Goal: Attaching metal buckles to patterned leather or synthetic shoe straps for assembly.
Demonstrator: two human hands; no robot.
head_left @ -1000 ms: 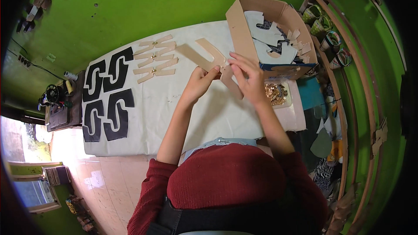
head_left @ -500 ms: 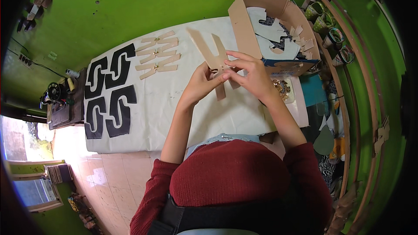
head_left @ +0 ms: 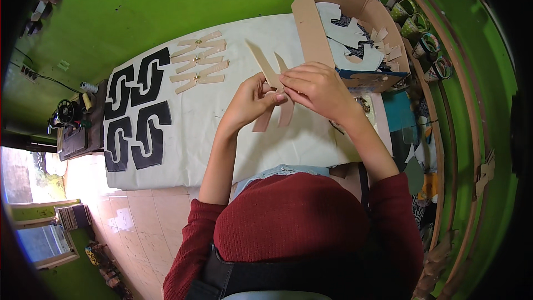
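with fingers (head_left: 280,97) closed tight, pinched two tan strips (head_left: 266,69) where they crossed, left hand (head_left: 252,103) under and to the side, right hand (head_left: 316,89) over the top. held them just above the middle of the white cloth (head_left: 222,144), upper ends pointing away, lower ends hanging toward the body.

beyond, on the right edge of the cloth, saw an open cardboard box (head_left: 304,28) with pale cut pieces heaped inside. farther left, found four black s-shaped pieces (head_left: 139,111) laid flat in two pairs. above them, noted three tan crosses (head_left: 200,61) in a stack-like row, each with a small brass dot at its middle.

compared with a second ago: had drawn both hands off the box side toward the cloth's middle, and had swung the strips from a loose spread into a closer x. judged from that the pair now lined up like the crosses, though could not tell whether anything yet joined them under the fingertips.
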